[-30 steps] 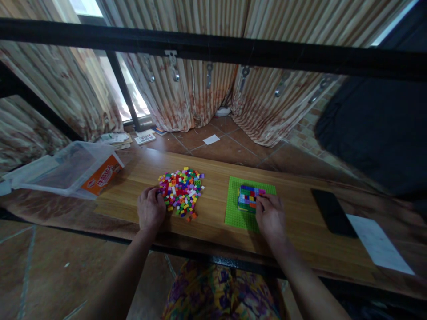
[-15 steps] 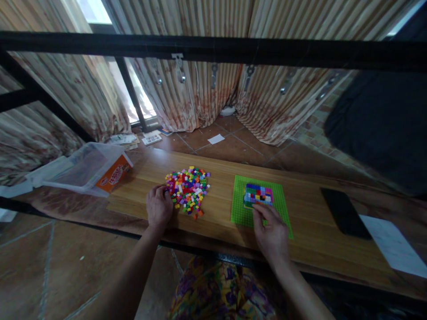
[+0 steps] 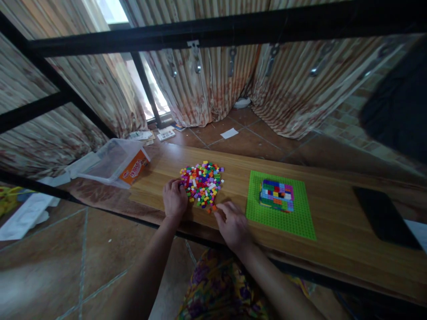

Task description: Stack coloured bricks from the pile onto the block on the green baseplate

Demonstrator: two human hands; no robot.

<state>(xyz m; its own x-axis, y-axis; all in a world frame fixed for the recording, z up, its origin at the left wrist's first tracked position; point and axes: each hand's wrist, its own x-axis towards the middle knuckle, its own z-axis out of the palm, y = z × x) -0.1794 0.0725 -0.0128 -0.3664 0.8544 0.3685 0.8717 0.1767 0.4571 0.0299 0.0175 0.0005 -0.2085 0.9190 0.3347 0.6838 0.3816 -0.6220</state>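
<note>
A heap of small multicoloured toy bricks point(image 3: 202, 183) lies on the wooden table. My left hand point(image 3: 175, 198) rests at the heap's left edge with its fingers curled; a dark bit shows at the fingertips, too small to name. At the heap's near right corner, my right hand point(image 3: 232, 224) has thumb and forefinger closed around an orange brick point(image 3: 214, 207), which is still at table level. Further right, a green baseplate point(image 3: 303, 218) bears a rectangular block of built-up bricks point(image 3: 276, 195) in blue, purple, green, pink and other colours. Neither hand touches the plate.
A clear plastic box point(image 3: 110, 162) with an orange label stands at the table's left end. On the right lie a black flat object point(image 3: 383, 218) and a white sheet point(image 3: 416, 232). A black metal bar point(image 3: 213, 33) crosses in front of the curtains point(image 3: 200, 98).
My right hand has left the brick build on the green plate and moved left to the orange bricks beside the heap. My left hand stays at the heap. The camera view has turned slightly.
</note>
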